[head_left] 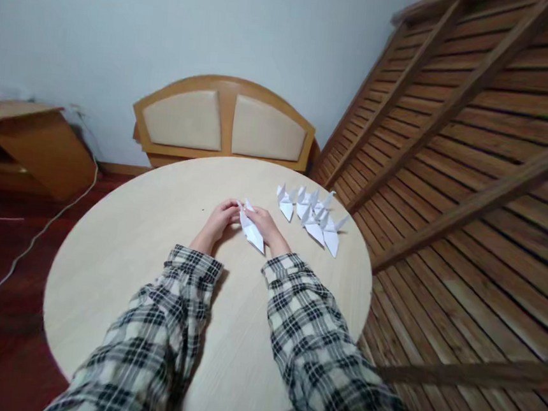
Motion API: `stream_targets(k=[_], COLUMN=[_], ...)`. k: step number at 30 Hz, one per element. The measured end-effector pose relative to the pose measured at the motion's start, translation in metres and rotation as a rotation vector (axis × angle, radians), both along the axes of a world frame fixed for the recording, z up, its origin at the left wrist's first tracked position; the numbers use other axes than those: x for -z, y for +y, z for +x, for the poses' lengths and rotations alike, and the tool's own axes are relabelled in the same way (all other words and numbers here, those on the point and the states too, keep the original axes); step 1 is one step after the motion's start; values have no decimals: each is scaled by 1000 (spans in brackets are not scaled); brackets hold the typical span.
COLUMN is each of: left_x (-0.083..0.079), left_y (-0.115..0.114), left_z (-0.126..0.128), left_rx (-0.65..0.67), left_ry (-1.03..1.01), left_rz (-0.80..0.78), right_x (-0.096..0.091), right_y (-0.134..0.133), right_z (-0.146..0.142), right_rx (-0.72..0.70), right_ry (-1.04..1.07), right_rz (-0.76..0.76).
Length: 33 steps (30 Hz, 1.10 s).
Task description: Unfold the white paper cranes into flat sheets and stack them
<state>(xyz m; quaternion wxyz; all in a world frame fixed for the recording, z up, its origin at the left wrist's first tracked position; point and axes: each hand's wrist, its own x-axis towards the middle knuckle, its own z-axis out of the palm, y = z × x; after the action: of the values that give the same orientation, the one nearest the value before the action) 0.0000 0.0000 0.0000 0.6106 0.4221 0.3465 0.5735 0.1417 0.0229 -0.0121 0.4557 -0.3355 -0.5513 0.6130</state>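
A partly folded white paper crane lies between my hands, its two narrow points upward and its broad point toward me. My right hand is closed on its right side, with the thumb over the paper near the narrow points. My left hand has its fingers curled together at the upper left edge of the crane, at one of the narrow points. Just what the left fingertips pinch is hard to see. To the right stand several finished white paper cranes, grouped close together.
The round pale wooden table bears the cranes. Beyond it a padded headboard leans by the wall. A slatted wooden frame rises at the right. At the left are a wooden desk and a white cable on the floor.
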Motion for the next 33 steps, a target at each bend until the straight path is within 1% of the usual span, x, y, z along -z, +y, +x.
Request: stream_targets(k=[4,7,15,20,26,33], left_x=[1,3,10,12,10,8], left_y=[4,7,10,11,11,9], left_z=[0,0,-2,-3,-2,-1], left_rx=[-12,-47,-103,-87,-100,-76], left_ry=[26,51,117,163,215,201], left_rz=[50,90,169,189,205,206], right_x=[0,1,4,8,14,8], right_y=[0,1,3,7,11,8], right_z=[0,-1,-3,-3,-2,-2], right_rx=[11,36,94,96,112,149], right_ry=[-8,-7,-46,-95,-91,-70], right_rz=[1,6,76,110,112,75])
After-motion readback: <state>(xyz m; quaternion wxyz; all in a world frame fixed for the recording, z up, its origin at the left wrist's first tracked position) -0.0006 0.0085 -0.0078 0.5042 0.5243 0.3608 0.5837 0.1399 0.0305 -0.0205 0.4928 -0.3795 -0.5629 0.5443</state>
